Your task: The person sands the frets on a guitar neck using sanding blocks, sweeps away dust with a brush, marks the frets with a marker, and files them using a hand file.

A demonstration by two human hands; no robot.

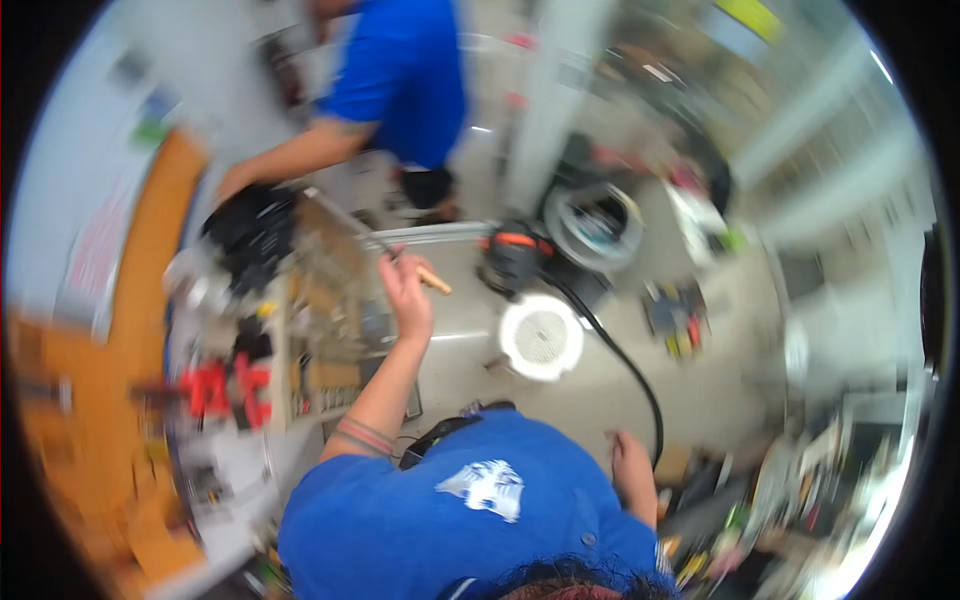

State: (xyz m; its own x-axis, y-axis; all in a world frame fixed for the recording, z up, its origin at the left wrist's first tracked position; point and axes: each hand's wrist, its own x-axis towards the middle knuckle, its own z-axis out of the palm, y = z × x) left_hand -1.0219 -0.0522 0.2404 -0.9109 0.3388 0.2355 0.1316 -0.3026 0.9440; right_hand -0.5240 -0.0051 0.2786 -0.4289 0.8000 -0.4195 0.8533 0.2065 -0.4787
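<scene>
My left hand [405,290] is raised at centre-left, closed around a tool with a tan handle [434,280]. The handle sticks out to the right of the hand, and a thin dark end shows at its upper left. At lower right, my right hand [632,462] hangs beside my body near a black hose [640,380]. Its fingers are small and blurred, and nothing can be made out in them. A round white stool [541,337] stands on the floor between my hands.
A co-worker in a blue shirt [405,85] reaches toward a black bag [255,235] at upper left. Red tools [225,390] lie on the left workbench. A black and orange vacuum [515,258] stands behind the stool, near a round bin [595,228]. Clutter fills the lower right.
</scene>
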